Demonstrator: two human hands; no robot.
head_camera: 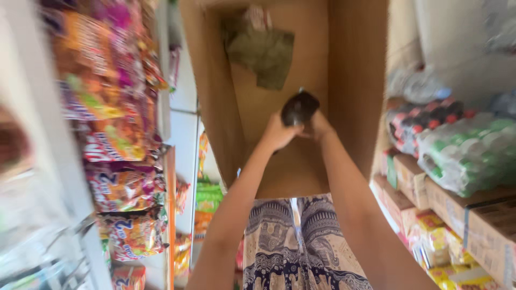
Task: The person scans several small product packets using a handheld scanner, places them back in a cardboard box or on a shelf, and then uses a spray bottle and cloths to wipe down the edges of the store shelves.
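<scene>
Two hands meet over the mouth of a tall brown cardboard box that stands open in front of the person, and between them they hold a dark, rounded, glossy thing, perhaps a small packet or pouch; the blur makes its kind hard to tell. The left hand wraps it from the left with the fingers curled closed on its lower side, and the right hand closes on it from the right, though its fingers are mostly hidden behind the dark thing. That thing sits above the inside of the box, roughly midway along its length, not resting on the box bottom. Deeper in the box lies a crumpled green-grey piece of wrapping or bag with a bit of red-and-white packaging near it; the remaining floor of the box shows bare cardboard, so, as a judgement, the box looks nearly empty, with little left inside besides that wrapping. Around the person stand shop shelves hung with bright snack packets on the left and shrink-wrapped packs of bottles stacked on cartons on the right.
</scene>
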